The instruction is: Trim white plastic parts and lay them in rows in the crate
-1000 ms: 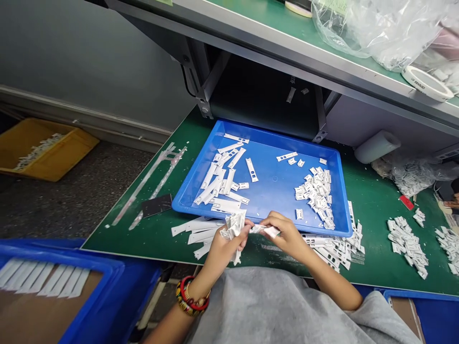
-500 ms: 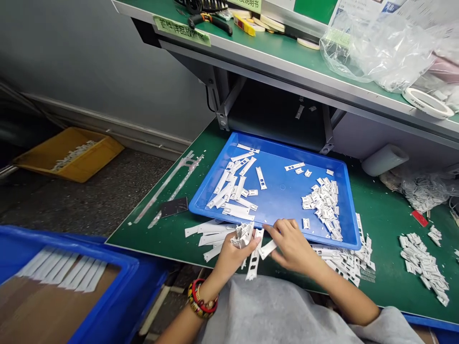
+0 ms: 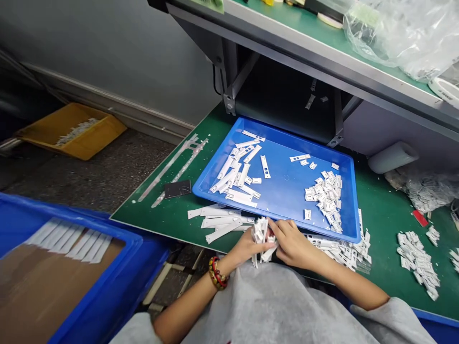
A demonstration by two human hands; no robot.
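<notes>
My left hand (image 3: 251,247) is closed around a bunch of small white plastic pieces (image 3: 260,230) in front of my body. Against the bunch, my right hand (image 3: 291,242) pinches a white plastic strip (image 3: 268,255), partly hidden by the fingers. Both hands are close together at the near edge of a blue tray (image 3: 229,203). Inside the tray, long white strips (image 3: 229,177) lie heaped at the left and short white clips (image 3: 328,196) at the right. More assembled-looking white strips (image 3: 222,222) lie on the table left of my hands.
On the green table (image 3: 385,224) are further piles of white pieces (image 3: 418,263). A black plate (image 3: 177,188) lies at the left. A shelf (image 3: 304,33) overhangs the back. At lower left, a blue bin (image 3: 132,241) holds a row of strips. A yellow bin (image 3: 86,148) sits on the floor.
My hands have come closer together, and the slotted strip that hung between them is now turned and mostly covered by the fingers. The camera view has tilted downward.
</notes>
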